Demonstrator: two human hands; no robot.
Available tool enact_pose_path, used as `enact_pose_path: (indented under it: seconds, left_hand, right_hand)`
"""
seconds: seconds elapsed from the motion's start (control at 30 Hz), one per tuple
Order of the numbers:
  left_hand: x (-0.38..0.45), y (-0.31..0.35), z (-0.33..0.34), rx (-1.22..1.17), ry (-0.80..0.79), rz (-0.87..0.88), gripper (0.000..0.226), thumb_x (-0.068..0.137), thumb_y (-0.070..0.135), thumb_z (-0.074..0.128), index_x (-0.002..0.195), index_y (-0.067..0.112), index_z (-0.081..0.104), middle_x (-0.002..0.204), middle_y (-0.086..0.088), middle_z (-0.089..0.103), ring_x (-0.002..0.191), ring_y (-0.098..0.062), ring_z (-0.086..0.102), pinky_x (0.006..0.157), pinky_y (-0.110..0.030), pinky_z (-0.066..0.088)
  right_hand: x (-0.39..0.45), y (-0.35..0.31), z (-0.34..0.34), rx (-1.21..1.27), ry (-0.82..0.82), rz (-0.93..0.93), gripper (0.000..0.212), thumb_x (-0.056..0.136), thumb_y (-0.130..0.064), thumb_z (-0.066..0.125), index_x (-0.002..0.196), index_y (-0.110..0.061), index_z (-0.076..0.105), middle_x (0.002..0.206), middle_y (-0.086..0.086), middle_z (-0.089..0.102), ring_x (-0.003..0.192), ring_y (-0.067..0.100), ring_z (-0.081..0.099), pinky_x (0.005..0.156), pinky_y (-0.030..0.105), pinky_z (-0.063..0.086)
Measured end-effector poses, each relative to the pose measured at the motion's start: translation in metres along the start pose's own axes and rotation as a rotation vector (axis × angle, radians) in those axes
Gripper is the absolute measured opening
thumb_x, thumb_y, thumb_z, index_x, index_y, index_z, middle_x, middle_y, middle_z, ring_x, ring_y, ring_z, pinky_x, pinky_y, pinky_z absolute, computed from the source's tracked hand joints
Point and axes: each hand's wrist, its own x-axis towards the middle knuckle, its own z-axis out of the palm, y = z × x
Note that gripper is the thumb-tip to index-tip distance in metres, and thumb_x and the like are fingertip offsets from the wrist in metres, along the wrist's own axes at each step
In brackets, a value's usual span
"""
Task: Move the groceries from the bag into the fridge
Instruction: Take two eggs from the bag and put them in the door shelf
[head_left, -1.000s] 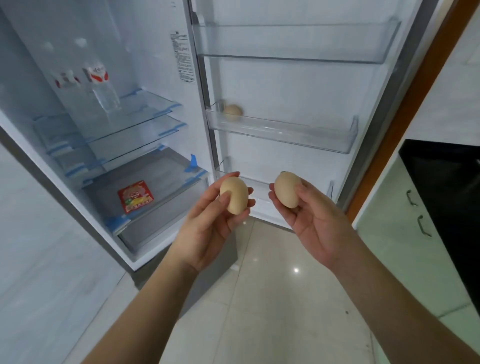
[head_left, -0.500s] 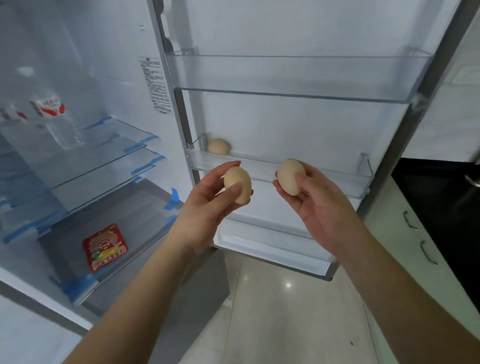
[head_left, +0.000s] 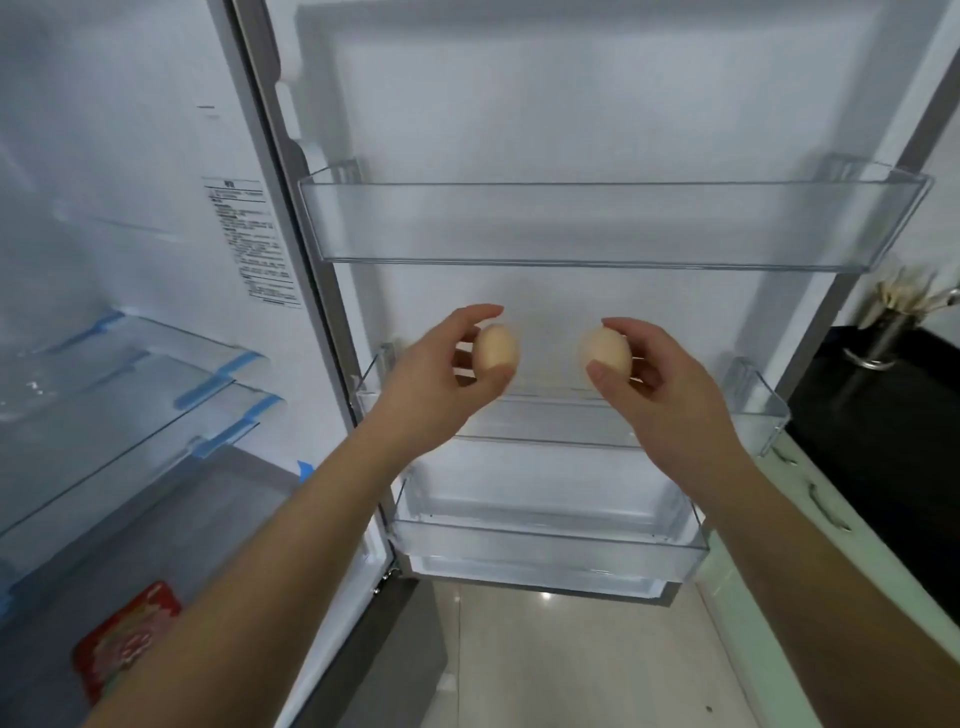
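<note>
The clear middle door bin (head_left: 756, 410) sat just behind my hands, and the top bin (head_left: 571, 223) above it showed nothing inside. My left hand (head_left: 436, 384) pinched one egg (head_left: 497, 347) and my right hand (head_left: 670, 395) pinched another egg (head_left: 605, 348) (both smooth, pale tan), held side by side in front of the fridge door (head_left: 571, 104). A black countertop (head_left: 883, 441) lay to the right, pale floor tiles (head_left: 571, 665) below.

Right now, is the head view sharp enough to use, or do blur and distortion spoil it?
Head view: motion blur softens both eggs, left and right; wide-angle bending bows the fridge door's edges; a glare spot sits on the floor tile.
</note>
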Motion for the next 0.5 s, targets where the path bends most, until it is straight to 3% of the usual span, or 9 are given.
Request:
enact_pose_path:
  seconds: [0.17,0.37,0.5]
  left_hand:
    - [0.019,-0.011,0.012,0.110,0.012,0.034,0.052,0.082,0.028,0.075,0.127,0.035,0.051,0.109,0.015,0.061,0.081,0.002,0.065,0.071,-0.012,0.053]
    - [0.043,-0.015,0.017,0.303,-0.118,0.022,0.043,0.079,0.025,0.078,0.118,0.032,0.060,0.111,0.015,0.061,0.088,-0.003,0.063,0.080,-0.029,0.057]
    - [0.058,-0.014,0.020,0.462,-0.256,0.063,0.044,0.080,0.029,0.076,0.122,0.032,0.062,0.112,0.008,0.062,0.089,-0.012,0.063,0.084,-0.034,0.055]
  right_hand:
    - [0.022,0.006,-0.001,-0.128,-0.082,-0.073,0.041,0.085,-0.023,0.071,0.124,-0.026,0.058,0.112,-0.009,0.063,0.096,0.004,0.063,0.078,0.008,0.048]
    - [0.054,0.020,-0.007,-0.353,-0.220,-0.069,0.044,0.082,-0.024,0.073,0.124,-0.025,0.057,0.109,-0.005,0.061,0.093,0.015,0.063,0.086,0.025,0.050]
    - [0.067,0.027,-0.006,-0.392,-0.315,-0.034,0.049,0.078,-0.024,0.077,0.123,-0.026,0.057,0.108,-0.005,0.061,0.093,0.014,0.062,0.085,0.029,0.051]
